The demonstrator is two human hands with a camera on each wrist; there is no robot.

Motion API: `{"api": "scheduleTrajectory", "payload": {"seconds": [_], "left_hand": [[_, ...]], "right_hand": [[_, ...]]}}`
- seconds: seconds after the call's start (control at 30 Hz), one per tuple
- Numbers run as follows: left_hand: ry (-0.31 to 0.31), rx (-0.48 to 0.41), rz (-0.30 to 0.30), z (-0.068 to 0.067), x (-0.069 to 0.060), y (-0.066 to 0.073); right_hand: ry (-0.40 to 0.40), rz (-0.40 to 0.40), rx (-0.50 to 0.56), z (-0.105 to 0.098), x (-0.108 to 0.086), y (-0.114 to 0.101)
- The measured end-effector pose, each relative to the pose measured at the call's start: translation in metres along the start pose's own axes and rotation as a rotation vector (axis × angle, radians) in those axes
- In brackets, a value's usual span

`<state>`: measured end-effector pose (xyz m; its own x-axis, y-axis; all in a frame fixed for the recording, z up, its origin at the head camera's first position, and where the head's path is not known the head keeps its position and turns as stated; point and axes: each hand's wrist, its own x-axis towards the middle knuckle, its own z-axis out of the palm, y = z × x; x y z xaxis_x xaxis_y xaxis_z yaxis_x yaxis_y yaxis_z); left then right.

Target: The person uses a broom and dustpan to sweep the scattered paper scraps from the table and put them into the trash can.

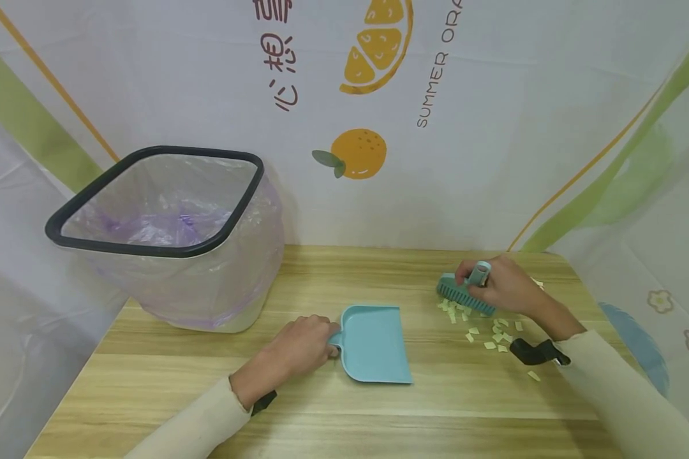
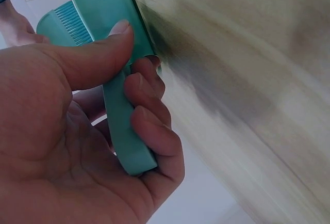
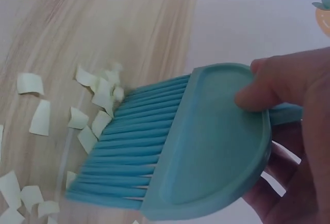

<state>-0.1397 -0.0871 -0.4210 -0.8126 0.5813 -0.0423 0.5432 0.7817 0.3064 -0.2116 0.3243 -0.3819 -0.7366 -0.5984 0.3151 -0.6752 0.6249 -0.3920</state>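
Observation:
My left hand (image 1: 307, 344) grips the handle of a light blue dustpan (image 1: 376, 344), whose wide edge faces right on the wooden table. In the left wrist view, the fingers of my left hand (image 2: 98, 115) curl round the dustpan handle (image 2: 126, 131), thumb on its top. My right hand (image 1: 508, 287) holds a teal brush (image 1: 456, 292) by its handle near the back right. In the right wrist view, the brush (image 3: 216, 141) has its bristles against small pale paper pieces (image 3: 103, 95), with the thumb of my right hand (image 3: 289, 95) pressed on the brush head.
A bin (image 1: 247, 268) with a black rim and a clear liner stands at the back left of the wooden table (image 1: 321, 421). Several paper scraps (image 1: 497, 338) lie scattered near my right wrist. A printed cloth (image 1: 471, 159) hangs behind the table.

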Motion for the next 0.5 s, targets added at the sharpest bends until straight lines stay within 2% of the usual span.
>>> {"api": "scheduleTrajectory", "payload": {"seconds": [0.1, 0.33, 0.5], "left_hand": [[-0.002, 0.000, -0.006, 0.000, 0.000, 0.000], [-0.005, 0.004, -0.010, 0.001, 0.000, 0.000], [-0.010, 0.006, -0.012, 0.000, 0.000, 0.001]], "right_hand": [[0.011, 0.026, 0.003, -0.003, -0.001, -0.001], [0.113, 0.064, -0.068, -0.009, -0.001, 0.003], [0.126, 0.069, -0.115, -0.006, -0.001, 0.010]]}}
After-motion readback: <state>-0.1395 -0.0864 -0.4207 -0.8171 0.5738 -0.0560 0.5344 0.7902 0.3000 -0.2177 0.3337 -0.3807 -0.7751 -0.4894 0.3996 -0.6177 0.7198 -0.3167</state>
